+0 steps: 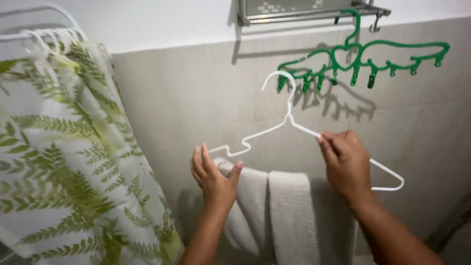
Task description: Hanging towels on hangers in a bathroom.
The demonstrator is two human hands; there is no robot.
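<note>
The right hand (pixel 347 164) was clenched around the right shoulder of a thin white wire clothes hanger (pixel 289 122), pinching the wire just below the twisted neck, with the hook rising up and to the left of that grip toward the wall. From the grip the far arm of the hanger ran down and to the right, past the wrist, to its bent corner. A pale folded towel (pixel 289 211) hung draped over the hanger's lower bar, directly beneath the grip.

The left hand (pixel 216 179) was released, fingers spread and thumb out, resting against the towel's left fold just under the hanger's notched left shoulder. It grasped nothing.

Above and slightly right of the gripping hand, a green plastic wing-shaped peg hanger (pixel 363 61) dangled from a metal wall shelf (pixel 314 14). Well to the left hung a white shower curtain printed with green ferns (pixel 64 157).

Judging from this, the draping would go best with the hanger kept level by the pinch near the neck, while the flat hand smoothed the towel evenly so that neither side outweighed the other.
</note>
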